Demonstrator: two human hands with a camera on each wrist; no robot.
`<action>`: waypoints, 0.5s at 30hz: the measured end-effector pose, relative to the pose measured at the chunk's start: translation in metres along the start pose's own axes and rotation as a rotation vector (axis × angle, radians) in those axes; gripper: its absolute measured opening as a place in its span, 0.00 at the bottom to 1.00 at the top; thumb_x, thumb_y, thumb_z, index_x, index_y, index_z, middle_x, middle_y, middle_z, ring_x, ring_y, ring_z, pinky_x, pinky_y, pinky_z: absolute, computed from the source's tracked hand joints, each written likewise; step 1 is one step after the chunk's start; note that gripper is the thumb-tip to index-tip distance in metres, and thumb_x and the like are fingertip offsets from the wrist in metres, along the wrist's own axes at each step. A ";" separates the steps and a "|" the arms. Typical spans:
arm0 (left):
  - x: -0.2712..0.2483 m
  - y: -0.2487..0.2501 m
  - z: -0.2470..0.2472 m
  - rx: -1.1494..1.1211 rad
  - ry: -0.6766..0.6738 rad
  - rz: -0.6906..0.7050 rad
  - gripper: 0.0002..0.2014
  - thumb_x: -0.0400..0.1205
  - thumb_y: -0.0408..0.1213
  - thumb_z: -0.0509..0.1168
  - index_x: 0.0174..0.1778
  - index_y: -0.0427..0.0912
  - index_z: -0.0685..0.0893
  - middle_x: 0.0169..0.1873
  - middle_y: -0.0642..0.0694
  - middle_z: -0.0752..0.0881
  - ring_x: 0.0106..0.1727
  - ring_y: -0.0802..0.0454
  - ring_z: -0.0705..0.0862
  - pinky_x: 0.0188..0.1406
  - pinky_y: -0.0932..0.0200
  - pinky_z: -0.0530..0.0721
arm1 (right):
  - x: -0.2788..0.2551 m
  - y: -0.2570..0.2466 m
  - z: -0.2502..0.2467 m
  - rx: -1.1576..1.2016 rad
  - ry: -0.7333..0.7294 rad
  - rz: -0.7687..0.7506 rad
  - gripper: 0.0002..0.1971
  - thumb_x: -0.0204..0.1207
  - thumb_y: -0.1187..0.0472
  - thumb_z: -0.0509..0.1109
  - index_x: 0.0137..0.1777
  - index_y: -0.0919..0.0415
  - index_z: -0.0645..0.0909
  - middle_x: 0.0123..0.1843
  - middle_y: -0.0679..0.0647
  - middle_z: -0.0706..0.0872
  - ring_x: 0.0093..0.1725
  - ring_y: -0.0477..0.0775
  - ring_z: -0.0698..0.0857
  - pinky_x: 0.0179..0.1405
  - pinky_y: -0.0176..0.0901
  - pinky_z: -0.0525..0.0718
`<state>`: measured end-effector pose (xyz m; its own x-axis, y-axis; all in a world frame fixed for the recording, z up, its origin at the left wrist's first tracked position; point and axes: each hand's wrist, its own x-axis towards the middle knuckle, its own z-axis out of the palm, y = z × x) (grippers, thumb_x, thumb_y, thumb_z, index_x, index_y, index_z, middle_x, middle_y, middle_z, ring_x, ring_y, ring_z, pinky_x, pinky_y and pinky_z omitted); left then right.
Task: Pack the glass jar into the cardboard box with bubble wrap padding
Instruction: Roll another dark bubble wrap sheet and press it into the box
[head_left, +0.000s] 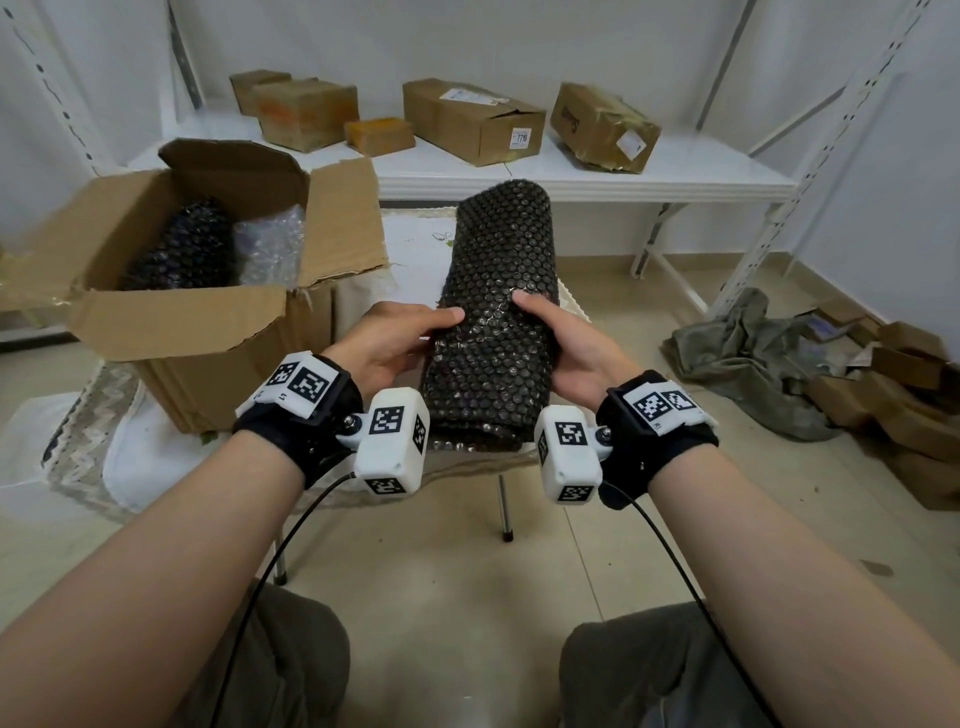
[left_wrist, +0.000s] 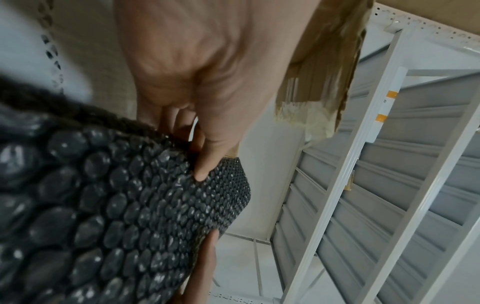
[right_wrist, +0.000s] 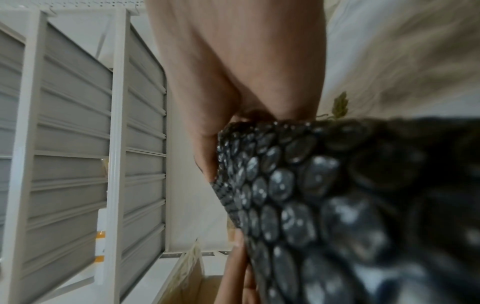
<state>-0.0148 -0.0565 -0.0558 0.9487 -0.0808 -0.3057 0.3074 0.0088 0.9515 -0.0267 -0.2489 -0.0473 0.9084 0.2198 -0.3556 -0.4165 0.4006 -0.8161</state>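
Holding a long black bubble wrap roll (head_left: 498, 312) between them, the left hand (head_left: 395, 343) and right hand (head_left: 571, 348) grip its sides, thumbs pressed on top, fingers curled underneath. The jar cannot be seen. At ten o'clock from the roll stands the open cardboard box (head_left: 182, 322), a dark bundle (head_left: 182, 249) and a clear bundle (head_left: 267, 244) inside.

A small white label (head_left: 521, 137) on the end of a long cardboard box (head_left: 470, 119) on the white shelf (head_left: 623, 174) read "7719". Dark print on the crushed box (head_left: 602, 124) to its right and its white sticker were too small to read.
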 end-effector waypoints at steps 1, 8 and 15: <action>0.001 -0.001 0.000 0.003 0.010 0.010 0.05 0.79 0.35 0.73 0.39 0.41 0.84 0.43 0.45 0.88 0.44 0.52 0.86 0.41 0.62 0.84 | 0.000 0.000 -0.001 -0.022 -0.006 -0.004 0.19 0.80 0.62 0.71 0.70 0.66 0.80 0.64 0.62 0.88 0.61 0.59 0.88 0.62 0.51 0.85; 0.005 -0.001 0.002 -0.068 0.080 0.061 0.21 0.77 0.34 0.74 0.64 0.38 0.78 0.53 0.43 0.87 0.48 0.52 0.86 0.41 0.60 0.84 | -0.002 0.000 -0.002 -0.149 -0.011 -0.028 0.19 0.79 0.72 0.68 0.70 0.64 0.78 0.62 0.60 0.88 0.53 0.55 0.89 0.50 0.49 0.88; -0.002 0.000 0.007 -0.079 -0.050 0.090 0.19 0.81 0.30 0.70 0.68 0.36 0.81 0.59 0.41 0.89 0.59 0.49 0.88 0.54 0.62 0.85 | -0.002 0.000 0.004 -0.214 -0.011 -0.002 0.20 0.78 0.58 0.73 0.68 0.64 0.81 0.62 0.59 0.90 0.60 0.56 0.89 0.65 0.49 0.84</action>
<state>-0.0171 -0.0633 -0.0554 0.9685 -0.1255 -0.2152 0.2278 0.0964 0.9689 -0.0290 -0.2459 -0.0449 0.9082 0.2291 -0.3503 -0.3966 0.2032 -0.8952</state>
